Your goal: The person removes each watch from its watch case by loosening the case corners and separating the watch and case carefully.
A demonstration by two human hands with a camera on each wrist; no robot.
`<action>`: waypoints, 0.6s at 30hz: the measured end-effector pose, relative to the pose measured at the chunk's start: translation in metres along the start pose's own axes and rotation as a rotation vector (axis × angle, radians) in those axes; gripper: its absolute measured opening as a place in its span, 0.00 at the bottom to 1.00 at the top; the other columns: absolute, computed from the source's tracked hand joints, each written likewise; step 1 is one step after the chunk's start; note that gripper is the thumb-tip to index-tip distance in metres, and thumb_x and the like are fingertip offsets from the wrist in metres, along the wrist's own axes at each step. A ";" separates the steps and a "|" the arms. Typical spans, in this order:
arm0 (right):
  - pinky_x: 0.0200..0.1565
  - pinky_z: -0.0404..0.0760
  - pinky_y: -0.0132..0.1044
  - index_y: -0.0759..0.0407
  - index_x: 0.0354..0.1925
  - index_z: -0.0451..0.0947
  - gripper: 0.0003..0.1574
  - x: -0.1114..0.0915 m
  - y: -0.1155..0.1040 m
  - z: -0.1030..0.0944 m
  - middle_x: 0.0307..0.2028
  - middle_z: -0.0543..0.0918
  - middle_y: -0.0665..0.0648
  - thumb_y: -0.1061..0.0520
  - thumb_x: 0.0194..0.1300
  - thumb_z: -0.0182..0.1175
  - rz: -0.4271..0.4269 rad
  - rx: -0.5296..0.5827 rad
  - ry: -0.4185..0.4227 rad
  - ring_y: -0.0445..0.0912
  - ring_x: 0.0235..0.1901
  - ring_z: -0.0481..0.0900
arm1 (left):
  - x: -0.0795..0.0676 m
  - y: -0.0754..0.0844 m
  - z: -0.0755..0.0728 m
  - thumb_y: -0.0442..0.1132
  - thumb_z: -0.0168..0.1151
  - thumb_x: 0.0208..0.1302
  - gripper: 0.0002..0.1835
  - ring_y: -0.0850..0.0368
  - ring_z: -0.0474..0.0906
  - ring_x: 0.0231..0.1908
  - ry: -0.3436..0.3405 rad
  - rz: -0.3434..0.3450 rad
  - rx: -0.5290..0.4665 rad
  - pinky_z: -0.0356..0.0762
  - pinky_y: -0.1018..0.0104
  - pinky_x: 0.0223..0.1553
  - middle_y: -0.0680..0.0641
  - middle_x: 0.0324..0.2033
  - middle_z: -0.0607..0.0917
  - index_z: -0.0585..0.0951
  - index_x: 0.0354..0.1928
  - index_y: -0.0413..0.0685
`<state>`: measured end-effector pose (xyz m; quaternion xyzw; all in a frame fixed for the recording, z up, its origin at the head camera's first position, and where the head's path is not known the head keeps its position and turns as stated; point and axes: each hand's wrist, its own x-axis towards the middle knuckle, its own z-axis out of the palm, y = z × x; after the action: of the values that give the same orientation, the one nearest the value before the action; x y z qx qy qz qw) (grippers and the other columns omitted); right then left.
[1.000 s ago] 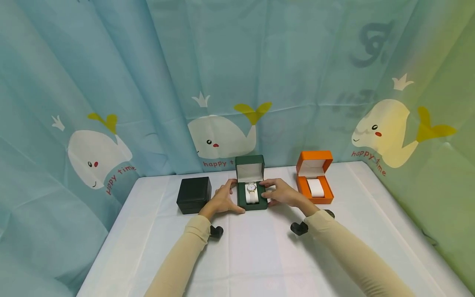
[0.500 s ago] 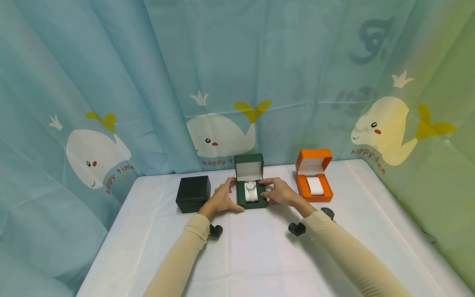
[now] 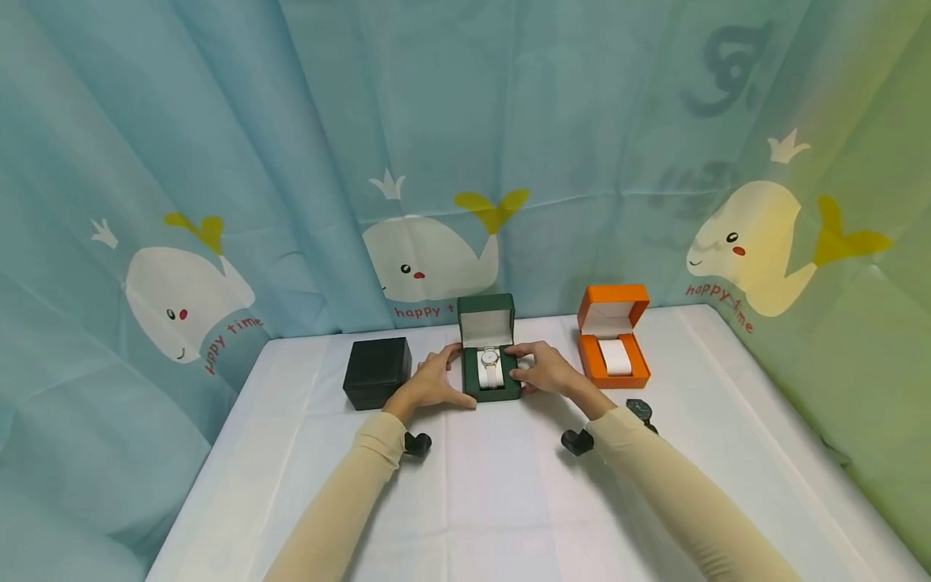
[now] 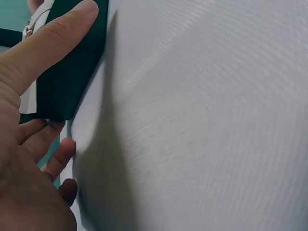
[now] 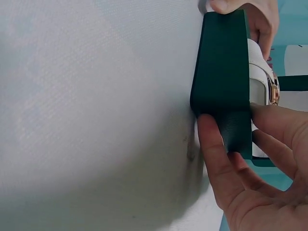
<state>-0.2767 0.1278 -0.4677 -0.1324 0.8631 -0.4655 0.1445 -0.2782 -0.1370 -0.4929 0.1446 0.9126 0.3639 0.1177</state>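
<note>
A green watch box (image 3: 471,390) stands on the white-covered table with its lid raised. Inside it, a wristwatch (image 3: 490,358) with a white strap and gold-rimmed dial is wrapped round a white cushion. My left hand (image 3: 431,383) holds the box's left side, its thumb laid along the front face in the left wrist view. From the right, my right hand (image 3: 549,372) grips the opposite side wall, and the right wrist view shows its fingers (image 5: 215,149) spread over the side and rim of the green box (image 5: 222,62).
A closed black box (image 3: 377,372) sits left of the left hand. To the right stands an orange box (image 3: 592,370), lid up, with a white cushion inside. Beside the right sleeve lies a dark watch (image 3: 640,411). A whale-print curtain (image 3: 582,145) hangs behind the table (image 3: 494,493).
Both hands stay on the green box, which keeps its place between them. The head view has tilted slightly, so everything sits a little higher in it.
</note>
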 end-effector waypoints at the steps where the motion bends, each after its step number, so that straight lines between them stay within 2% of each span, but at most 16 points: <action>1: 0.32 0.86 0.39 0.61 0.69 0.75 0.31 0.001 0.000 0.000 0.64 0.75 0.69 0.64 0.69 0.66 0.001 -0.005 0.001 0.51 0.23 0.87 | 0.000 0.000 -0.001 0.54 0.86 0.43 0.64 0.45 0.71 0.61 -0.004 0.004 -0.008 0.71 0.46 0.63 0.40 0.62 0.73 0.58 0.80 0.53; 5: 0.32 0.85 0.40 0.60 0.69 0.75 0.31 0.000 0.001 -0.001 0.64 0.75 0.69 0.63 0.69 0.66 0.005 -0.031 0.009 0.51 0.23 0.87 | -0.002 0.002 -0.003 0.55 0.85 0.46 0.64 0.43 0.71 0.62 0.007 0.023 -0.030 0.71 0.45 0.63 0.37 0.63 0.72 0.56 0.82 0.51; 7: 0.31 0.85 0.39 0.60 0.69 0.75 0.31 0.000 0.002 -0.002 0.64 0.75 0.69 0.63 0.69 0.66 0.006 -0.045 0.012 0.51 0.23 0.87 | -0.004 0.005 -0.004 0.56 0.84 0.47 0.63 0.43 0.71 0.62 0.035 0.034 -0.044 0.72 0.44 0.61 0.37 0.63 0.72 0.57 0.81 0.52; 12: 0.32 0.85 0.38 0.59 0.69 0.75 0.31 0.001 0.002 -0.001 0.65 0.75 0.69 0.62 0.69 0.66 0.009 -0.049 0.008 0.49 0.23 0.87 | -0.009 0.008 -0.007 0.54 0.82 0.51 0.54 0.44 0.71 0.61 0.121 0.074 -0.069 0.74 0.44 0.57 0.41 0.66 0.74 0.64 0.78 0.52; 18: 0.31 0.84 0.36 0.59 0.69 0.75 0.31 0.002 0.001 -0.001 0.64 0.75 0.69 0.62 0.69 0.66 -0.004 -0.062 0.006 0.49 0.22 0.87 | -0.010 0.008 -0.006 0.51 0.80 0.55 0.41 0.44 0.74 0.55 0.201 0.161 -0.028 0.74 0.47 0.51 0.44 0.63 0.79 0.75 0.70 0.49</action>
<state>-0.2790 0.1280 -0.4686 -0.1371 0.8773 -0.4391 0.1369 -0.2693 -0.1388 -0.4813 0.1783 0.9001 0.3974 -0.0018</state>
